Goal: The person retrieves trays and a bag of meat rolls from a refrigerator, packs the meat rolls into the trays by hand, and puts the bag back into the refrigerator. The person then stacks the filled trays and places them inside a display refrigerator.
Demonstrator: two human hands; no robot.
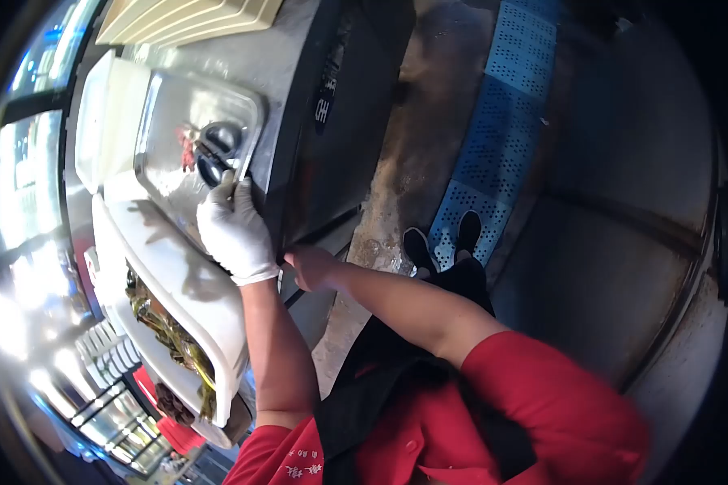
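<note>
My left hand (pixel 234 230), in a white glove, reaches over a shallow metal tray (pixel 253 109) on the counter. Its thumb and fingers are closed on a black handle loop of a pair of scissors (pixel 212 168), which lies in the tray. A small red and whitish piece (pixel 188 147) is beside the scissors; its kind is unclear. My right hand (pixel 309 267) is bare and lower, at the counter's front edge near the left glove's cuff. Its fingers look curled in, and whatever they may hold is hidden.
A white container (pixel 218 303) with leafy green stalks (pixel 170 335) stands left of my left forearm. Cream ridged trays (pixel 190 20) sit at the counter's far end. Below are a wet floor (pixel 396 170) and a blue perforated mat (pixel 493 137) under my shoes.
</note>
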